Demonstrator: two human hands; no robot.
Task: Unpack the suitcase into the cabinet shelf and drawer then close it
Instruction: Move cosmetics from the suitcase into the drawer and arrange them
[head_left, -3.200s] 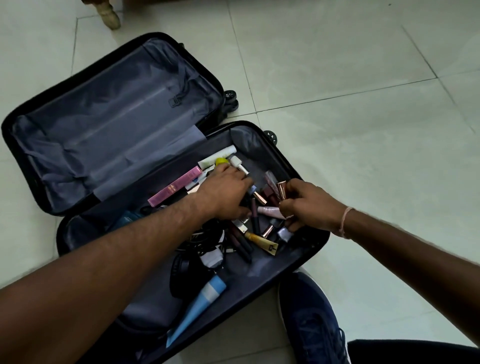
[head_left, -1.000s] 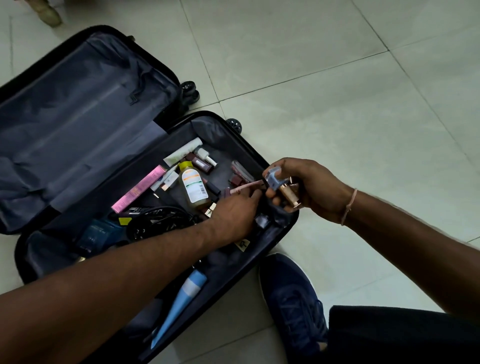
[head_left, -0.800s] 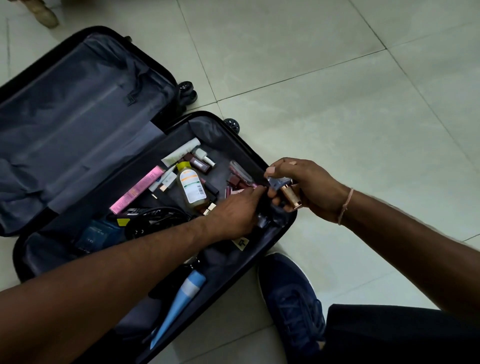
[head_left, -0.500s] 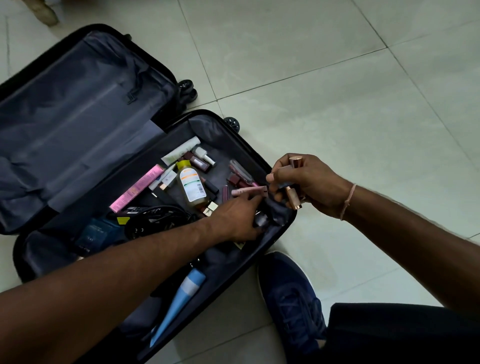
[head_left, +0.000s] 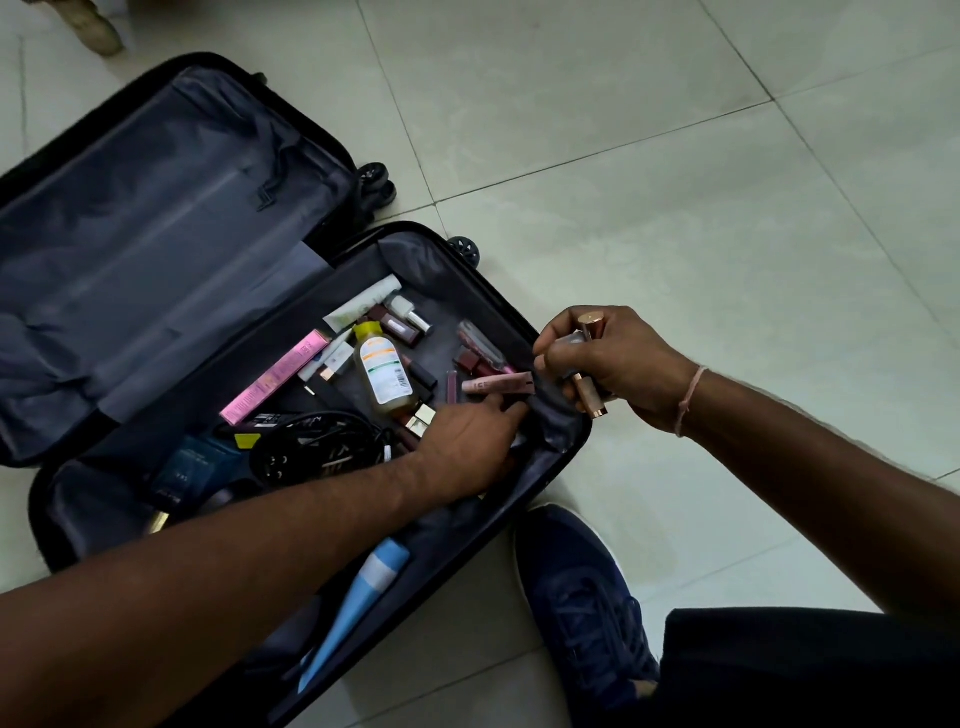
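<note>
Beside the open suitcase (head_left: 566, 457), right hand (head_left: 618, 364) clamped on lipstick tubes (head_left: 589, 384).

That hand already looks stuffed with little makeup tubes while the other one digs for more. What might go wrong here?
1. The right hand grips several small tubes at once, out over the suitcase rim; adding another could make one slip onto the tiled floor.
2. The left hand reaches for a pink tube among loose items; it may knock the bottle or scatter neighbours.
3. The black cord lies close by and could snag.
</note>
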